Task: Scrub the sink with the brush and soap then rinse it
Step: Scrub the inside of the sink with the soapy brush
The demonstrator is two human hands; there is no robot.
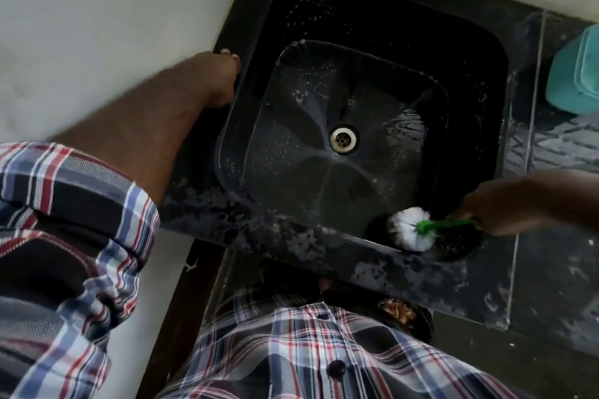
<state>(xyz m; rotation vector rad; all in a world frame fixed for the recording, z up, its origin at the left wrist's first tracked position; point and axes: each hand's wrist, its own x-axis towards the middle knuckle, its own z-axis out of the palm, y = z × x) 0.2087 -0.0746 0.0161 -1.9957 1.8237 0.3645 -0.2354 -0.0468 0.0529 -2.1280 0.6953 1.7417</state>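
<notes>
Checked shirt (pixel 291 350) fills the near view of a person leaning over a black sink (pixel 486 81). Left hand (pixel 223 78) hooks its fingers over the sink's left rim, probably for balance. Right hand (pixel 505 210) grasps the green handle of a brush (pixel 411 228), whose white bristles, just beyond the fingertips, press the basin's near right corner, apparently scrubbing. Soap specks dot the wet basin around the drain (pixel 343 138). Well beyond the right-hand fingers sits a teal tub (pixel 573 71); nothing blocks the brush.
</notes>
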